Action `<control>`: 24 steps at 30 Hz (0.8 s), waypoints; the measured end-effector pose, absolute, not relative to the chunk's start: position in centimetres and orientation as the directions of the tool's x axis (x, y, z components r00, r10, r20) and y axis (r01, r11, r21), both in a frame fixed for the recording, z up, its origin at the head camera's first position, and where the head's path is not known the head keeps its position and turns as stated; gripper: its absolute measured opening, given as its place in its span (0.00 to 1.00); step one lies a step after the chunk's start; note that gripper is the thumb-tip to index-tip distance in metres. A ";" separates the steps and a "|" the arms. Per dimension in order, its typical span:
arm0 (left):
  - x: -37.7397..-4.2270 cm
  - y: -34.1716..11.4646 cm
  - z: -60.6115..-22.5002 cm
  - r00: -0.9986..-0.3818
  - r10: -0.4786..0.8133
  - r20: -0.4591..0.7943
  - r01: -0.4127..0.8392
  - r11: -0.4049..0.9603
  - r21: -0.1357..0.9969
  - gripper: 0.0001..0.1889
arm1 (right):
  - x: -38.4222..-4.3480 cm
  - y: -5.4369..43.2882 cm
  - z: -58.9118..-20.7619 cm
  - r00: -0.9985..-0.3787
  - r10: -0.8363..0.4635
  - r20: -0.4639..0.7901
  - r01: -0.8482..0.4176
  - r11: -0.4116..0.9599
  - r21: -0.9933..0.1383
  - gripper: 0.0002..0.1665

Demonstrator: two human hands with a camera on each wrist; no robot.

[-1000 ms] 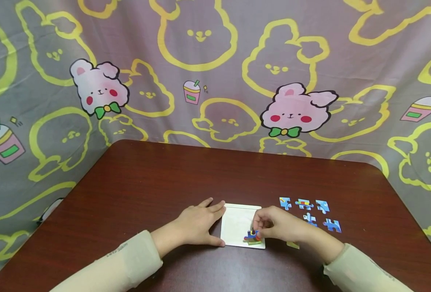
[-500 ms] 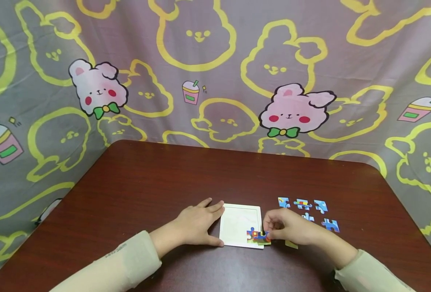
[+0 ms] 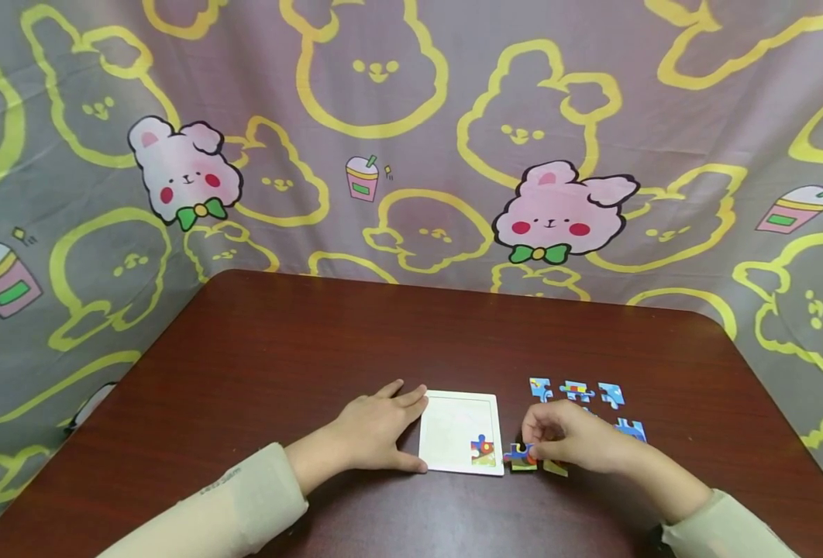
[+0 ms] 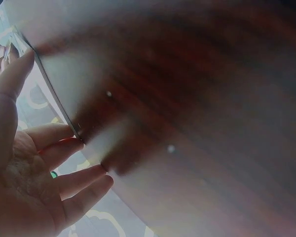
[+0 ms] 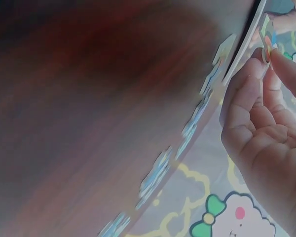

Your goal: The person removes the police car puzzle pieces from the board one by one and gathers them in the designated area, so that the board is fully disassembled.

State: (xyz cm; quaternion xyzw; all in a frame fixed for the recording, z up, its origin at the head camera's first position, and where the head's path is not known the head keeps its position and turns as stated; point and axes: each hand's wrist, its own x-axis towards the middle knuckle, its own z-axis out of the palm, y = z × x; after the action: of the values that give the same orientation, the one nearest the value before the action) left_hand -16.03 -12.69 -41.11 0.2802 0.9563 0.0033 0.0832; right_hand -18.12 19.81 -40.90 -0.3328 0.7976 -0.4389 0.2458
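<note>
My right hand (image 3: 575, 438) pinches a blue, red and green jigsaw piece (image 3: 522, 459) between thumb and fingertips, just off the right edge of the white puzzle board (image 3: 449, 434). In the right wrist view that jigsaw piece (image 5: 267, 42) stands at the thumb tip. One colourful placed piece (image 3: 483, 449) lies inside the board's lower right corner. With fingers spread, my left hand (image 3: 378, 430) rests at the board's left edge, thumb and a fingertip touching it. The left wrist view shows its palm and straight fingers (image 4: 89, 190).
Loose jigsaw pieces (image 3: 576, 390) lie on the dark red table (image 3: 356, 333) right of the board, some partly hidden by my right hand. A yellowish piece (image 3: 556, 468) lies below that hand. A rabbit-patterned curtain (image 3: 411, 139) borders the table.
My right hand has moved right with the pinched piece, from over the board to beyond its right edge, uncovering the placed piece. My left hand has stayed at the board's left edge.
</note>
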 end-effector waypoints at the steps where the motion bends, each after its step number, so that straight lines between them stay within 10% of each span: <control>1: -16.0 -12.7 -41.1 -0.829 0.536 -0.157 0.535 0.843 0.052 0.50 | -18.1 20.1 -40.9 -0.662 -0.743 -0.099 -0.315 0.395 -0.863 0.03; 24: -15.9 -12.6 -41.1 -0.830 0.533 -0.164 0.532 0.845 0.058 0.50 | -17.9 26.4 -41.2 -0.713 -0.702 -0.001 -0.361 0.367 -0.857 0.03</control>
State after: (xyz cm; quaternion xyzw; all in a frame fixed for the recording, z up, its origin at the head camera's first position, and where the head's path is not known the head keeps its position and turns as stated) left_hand -15.94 -12.64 -41.07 0.2784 0.9565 0.0048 0.0871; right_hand -17.86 26.43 -41.16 -0.3297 0.8054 -0.4557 0.1870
